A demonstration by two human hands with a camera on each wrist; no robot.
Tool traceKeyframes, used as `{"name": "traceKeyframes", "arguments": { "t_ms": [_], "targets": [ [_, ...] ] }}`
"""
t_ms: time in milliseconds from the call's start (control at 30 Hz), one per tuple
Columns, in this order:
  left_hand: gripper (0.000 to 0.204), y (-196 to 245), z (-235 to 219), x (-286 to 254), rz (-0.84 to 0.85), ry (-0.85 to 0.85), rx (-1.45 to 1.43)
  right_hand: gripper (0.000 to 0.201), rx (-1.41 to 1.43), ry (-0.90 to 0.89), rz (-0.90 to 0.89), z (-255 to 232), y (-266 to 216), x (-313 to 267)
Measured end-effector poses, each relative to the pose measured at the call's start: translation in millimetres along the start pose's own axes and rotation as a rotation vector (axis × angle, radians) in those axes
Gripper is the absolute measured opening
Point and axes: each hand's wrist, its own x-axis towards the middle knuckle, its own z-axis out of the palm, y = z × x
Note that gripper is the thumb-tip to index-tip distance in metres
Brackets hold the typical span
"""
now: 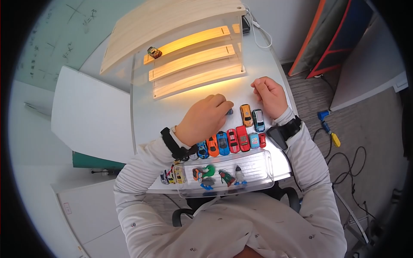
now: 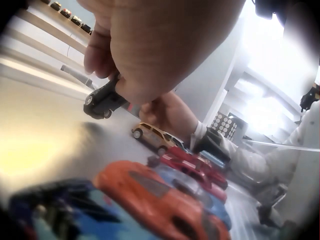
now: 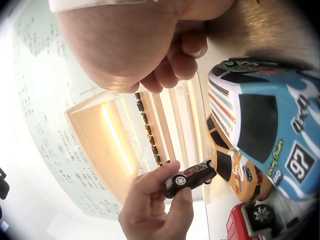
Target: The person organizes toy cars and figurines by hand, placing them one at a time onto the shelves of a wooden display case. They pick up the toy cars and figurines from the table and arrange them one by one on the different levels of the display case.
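Observation:
My left hand [image 1: 202,117] pinches a small dark toy car [image 3: 190,177] between thumb and fingers, over the table just left of a yellow-orange toy car [image 1: 246,115]. In the head view the hand hides most of the dark car; its wheels show in both wrist views. My right hand [image 1: 271,96] hovers at the table's right side with fingers loosely curled and nothing visible in them. Closest to it are the yellow-orange car and a blue car with a striped white roof [image 1: 258,120]. Several more toy cars, among them a red pickup [image 1: 243,138], form a row nearer my body.
A clear plastic tray [image 1: 269,172] with several small animal figures lies at the table's near edge. Behind my hands stands a lit, tiered wooden shelf [image 1: 193,58] with a toy car [image 1: 154,52] at its upper left. More toy cars [image 1: 170,176] sit by the tray's left end.

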Motion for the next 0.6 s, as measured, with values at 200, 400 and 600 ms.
{"name": "traceKeyframes", "arguments": {
  "t_ms": [200, 400, 600],
  "targets": [
    [0.041, -2, -5, -2, -0.032, -0.192, -0.241, 0.029, -0.019, 0.018, -0.018, 0, 2, 1],
    [0.046, -2, 0, -1, -0.093, -0.160, -0.265, 0.029, -0.034, 0.016, -0.018, 0, -1, 0],
    [0.045, -4, 8, 4, -0.078, -0.161, -0.289, 0.028, -0.034, 0.008, -0.011, -1, 0, 0]
  ]
}}
